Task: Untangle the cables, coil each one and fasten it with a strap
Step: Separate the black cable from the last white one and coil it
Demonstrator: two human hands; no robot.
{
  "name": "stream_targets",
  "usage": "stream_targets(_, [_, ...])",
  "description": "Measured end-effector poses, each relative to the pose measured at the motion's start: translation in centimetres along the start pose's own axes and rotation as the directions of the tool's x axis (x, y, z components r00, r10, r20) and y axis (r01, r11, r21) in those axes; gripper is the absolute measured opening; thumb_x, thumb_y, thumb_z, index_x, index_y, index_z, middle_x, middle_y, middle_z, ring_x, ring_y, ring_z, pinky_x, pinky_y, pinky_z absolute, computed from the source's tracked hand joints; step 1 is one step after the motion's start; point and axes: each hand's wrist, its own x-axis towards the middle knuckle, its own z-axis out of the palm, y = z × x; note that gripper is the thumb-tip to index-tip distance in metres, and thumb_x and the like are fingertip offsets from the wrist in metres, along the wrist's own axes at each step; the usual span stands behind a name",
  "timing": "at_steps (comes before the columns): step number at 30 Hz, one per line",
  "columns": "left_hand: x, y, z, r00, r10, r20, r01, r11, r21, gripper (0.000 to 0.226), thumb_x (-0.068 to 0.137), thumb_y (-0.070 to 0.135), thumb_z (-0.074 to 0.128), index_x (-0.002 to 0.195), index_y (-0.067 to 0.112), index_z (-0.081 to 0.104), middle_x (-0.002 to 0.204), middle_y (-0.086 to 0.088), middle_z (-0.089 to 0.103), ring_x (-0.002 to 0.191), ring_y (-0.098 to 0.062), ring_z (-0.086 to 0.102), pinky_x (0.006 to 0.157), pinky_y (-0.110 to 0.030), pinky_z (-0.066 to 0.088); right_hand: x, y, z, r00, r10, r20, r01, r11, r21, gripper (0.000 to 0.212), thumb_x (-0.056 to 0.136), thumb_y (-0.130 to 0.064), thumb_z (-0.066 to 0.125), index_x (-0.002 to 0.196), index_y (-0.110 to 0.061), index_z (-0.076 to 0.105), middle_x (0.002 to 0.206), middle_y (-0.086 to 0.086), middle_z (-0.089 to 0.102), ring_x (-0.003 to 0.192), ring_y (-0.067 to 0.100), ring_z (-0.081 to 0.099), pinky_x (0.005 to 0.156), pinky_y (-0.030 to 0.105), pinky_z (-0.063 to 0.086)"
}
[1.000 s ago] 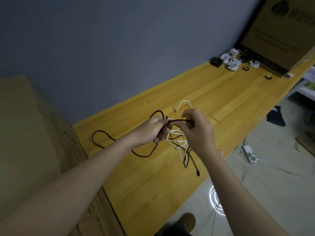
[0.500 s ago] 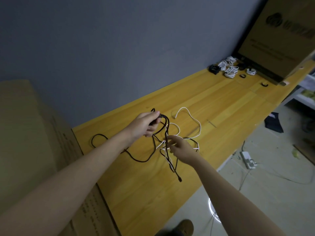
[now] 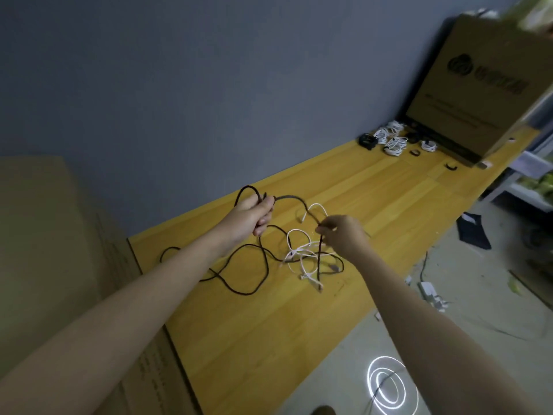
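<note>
While the left hand [image 3: 254, 215] grips a loop of the black cable [image 3: 239, 290] with curled fingers above the wooden table [image 3: 239, 354], the right hand [image 3: 341, 232] pinches another stretch of the same cable between thumb and fingertips. From there the black cable trails down onto the table and winds leftward. A white cable [image 3: 299, 253] lies tangled with it just below the hands. Coiled white cables [image 3: 393, 140] sit far off by a cardboard box [image 3: 478, 94].
</note>
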Motion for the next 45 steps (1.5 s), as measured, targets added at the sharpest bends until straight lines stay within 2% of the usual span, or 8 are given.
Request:
stream_targets(4, [0.4, 0.4, 0.7, 1.0, 0.001, -0.003, -0.001, 1.0, 0.014, 0.028, 0.105, 0.027, 0.033, 0.082, 0.015, 0.043, 0.051, 0.013, 0.035, 0.045, -0.006, 0.039, 0.051, -0.014, 0.041, 0.6, -1.1, -2.3, 0.92, 0.076, -0.385, 0.094, 0.91, 0.404, 0.007, 0.089, -0.017, 0.065, 0.083, -0.014, 0.066, 0.059, -0.01, 0.064, 0.062, 0.009, 0.068, 0.059, 0.024, 0.052])
stream_targets(8, [1.2, 1.3, 1.6, 0.999, -0.026, -0.021, 0.028, 0.995, 0.095, 0.029, 0.105, 0.029, 0.032, 0.083, 0.015, 0.045, 0.053, 0.011, 0.035, 0.048, -0.006, 0.043, 0.057, -0.019, 0.042, 0.0, -1.3, -2.9, 0.993, 0.046, -0.107, -0.04, 0.998, 0.055, 0.009, 0.09, -0.013, 0.062, 0.088, -0.005, 0.067, 0.079, 0.014, 0.068, 0.081, 0.034, 0.068, 0.078, 0.045, 0.053])
stream_targets(15, [2.1, 3.8, 4.1, 0.999, 0.029, -0.024, -0.025, 0.99, 0.14, 0.038, 0.105, 0.039, 0.028, 0.085, 0.016, 0.051, 0.056, 0.01, 0.043, 0.048, -0.005, 0.044, 0.06, -0.023, 0.042, -0.3, -5.4, -7.8, 0.844, 0.015, -0.536, 0.347, 0.747, 0.567, 0.008, 0.095, -0.022, 0.057, 0.091, -0.028, 0.058, 0.093, 0.002, 0.067, 0.091, 0.014, 0.065, 0.082, 0.026, 0.053])
stream_targets(24, [0.0, 6.9, 7.0, 0.967, 0.002, 0.255, 0.13, 0.857, -0.498, 0.035, 0.102, 0.024, 0.028, 0.07, 0.017, 0.041, 0.044, 0.011, 0.025, 0.034, -0.005, 0.022, 0.041, -0.02, 0.031, -1.8, 0.7, -4.6, 0.963, -0.076, -0.26, 0.075, 0.997, -0.012, 0.026, 0.099, -0.036, 0.048, 0.102, -0.015, 0.064, 0.07, 0.0, 0.06, 0.06, 0.021, 0.052, 0.053, 0.03, 0.034])
stream_targets(30, [1.3, 6.0, 9.4, 0.998, -0.065, -0.022, 0.031, 0.72, -0.693, 0.028, 0.101, 0.016, 0.026, 0.08, 0.015, 0.045, 0.049, 0.008, 0.033, 0.04, -0.007, 0.032, 0.054, -0.024, 0.029, -5.3, 3.4, -0.4, 0.943, -0.266, 0.199, 0.291, 0.951, -0.108, 0.027, 0.099, -0.038, 0.047, 0.115, -0.027, 0.065, 0.066, -0.007, 0.052, 0.063, 0.014, 0.045, 0.056, 0.031, 0.035])
stream_targets(36, [4.8, 2.5, 10.6, 0.906, -0.087, -0.414, -0.025, 0.966, -0.258, 0.019, 0.1, 0.005, 0.028, 0.092, 0.011, 0.044, 0.07, -0.001, 0.044, 0.057, -0.013, 0.044, 0.058, -0.023, 0.04, -7.3, 7.8, -1.9, 0.773, -0.48, 0.415, 0.566, 0.817, -0.112, 0.036, 0.101, -0.026, 0.042, 0.136, -0.024, 0.049, 0.091, 0.004, 0.064, 0.077, 0.026, 0.056, 0.06, 0.031, 0.033])
stream_targets(42, [4.7, -1.7, 13.9, 0.988, -0.079, -0.132, 0.126, 0.908, 0.399, 0.02, 0.104, 0.023, 0.031, 0.104, 0.011, 0.046, 0.074, 0.001, 0.054, 0.074, -0.018, 0.053, 0.081, -0.036, 0.045, -5.4, 9.5, -7.5, 0.473, -0.88, 0.049, 0.843, 0.436, -0.316, 0.021, 0.086, -0.009, 0.055, 0.098, -0.008, 0.073, 0.065, 0.005, 0.06, 0.055, 0.026, 0.056, 0.05, 0.026, 0.041])
stream_targets(45, [3.7, -2.6, 16.2, 0.978, -0.197, -0.068, 0.207, 0.88, 0.428, 0.046, 0.103, 0.046, 0.026, 0.077, 0.021, 0.055, 0.058, 0.009, 0.051, 0.06, -0.011, 0.05, 0.066, -0.031, 0.039, -2.7, 9.6, -10.4, 0.626, -0.768, -0.138, 0.741, 0.64, -0.201, 0.014, 0.084, -0.016, 0.069, 0.095, -0.007, 0.072, 0.074, 0.007, 0.064, 0.063, 0.027, 0.061, 0.052, 0.032, 0.048])
